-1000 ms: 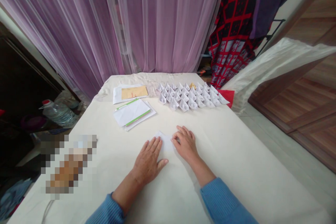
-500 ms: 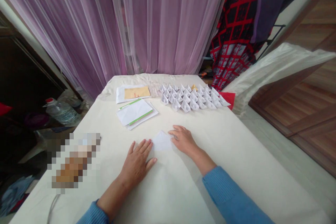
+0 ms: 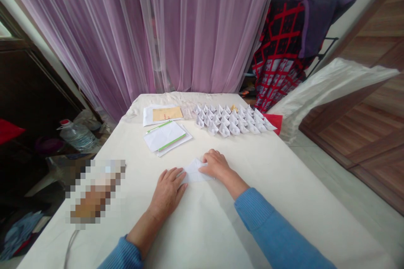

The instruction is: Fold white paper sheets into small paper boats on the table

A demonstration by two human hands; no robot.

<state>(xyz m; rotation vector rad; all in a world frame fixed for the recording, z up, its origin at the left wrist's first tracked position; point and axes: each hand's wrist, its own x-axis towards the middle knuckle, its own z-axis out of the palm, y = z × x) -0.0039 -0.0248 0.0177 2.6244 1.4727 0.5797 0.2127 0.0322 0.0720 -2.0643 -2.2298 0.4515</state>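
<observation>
A small folded sheet of white paper (image 3: 192,172), pointed at the top, lies on the white-covered table between my hands. My left hand (image 3: 170,187) rests flat at its left edge, fingers stretched out and fingertips touching the paper. At the right side of the paper, my right hand (image 3: 216,164) is bent inward, with thumb and fingers closed on the edge; the fingertips are partly hidden. Farther back on the right stand rows of folded paper boats (image 3: 233,122), mostly white.
White sheets with green strips (image 3: 166,136) lie back left, and a brown envelope (image 3: 167,113) lies on white paper behind them. A pixelated object (image 3: 97,193) with a cable is at the left. A red sheet (image 3: 274,122) sits beside the boats. Purple curtains (image 3: 202,29) hang behind the table.
My right hand has moved onto the paper's right edge and its fingers have closed in. My left hand stays at the left edge, its thumb nearer the fingers. The view has shifted slightly.
</observation>
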